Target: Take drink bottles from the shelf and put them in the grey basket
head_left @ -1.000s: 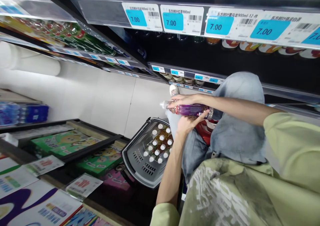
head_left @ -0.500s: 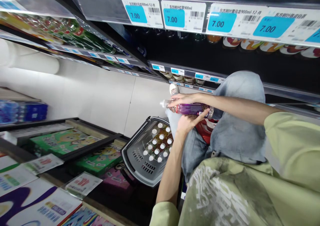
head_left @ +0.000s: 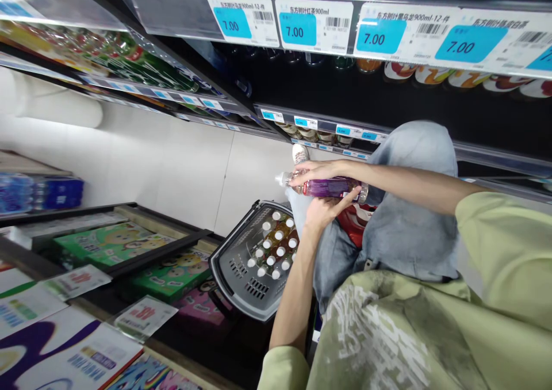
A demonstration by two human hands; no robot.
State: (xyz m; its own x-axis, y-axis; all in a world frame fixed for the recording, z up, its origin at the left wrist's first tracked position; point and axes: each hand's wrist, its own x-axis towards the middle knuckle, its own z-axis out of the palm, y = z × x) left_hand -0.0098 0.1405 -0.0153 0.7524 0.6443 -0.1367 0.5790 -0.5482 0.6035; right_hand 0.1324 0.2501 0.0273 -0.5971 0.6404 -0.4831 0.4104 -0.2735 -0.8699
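A clear plastic drink bottle (head_left: 326,187) with a purple label and white cap is held between both hands, above my bent legs. My right hand (head_left: 314,171), coming from the upper side of the view, lies along the bottle with its fingers around the cap end. From below, my left hand (head_left: 325,210) grips the labelled part, one digit stretched toward the bottle's base. Beside my left forearm stands a grey shopping basket (head_left: 254,289), holding several white-capped bottles (head_left: 279,236) of amber and darker drinks.
Drink shelves (head_left: 388,105) with blue-and-white price tags (head_left: 317,26) run along the top and right. At lower left, a display rack (head_left: 172,229) holds green boxes (head_left: 172,274). Pale floor tiles (head_left: 185,165) lie between. Blue packaged bottles (head_left: 60,193) and a white cylinder (head_left: 60,99) are far left.
Both hands keep the same hold on the bottle. Only a very slight shift of the camera view shows.
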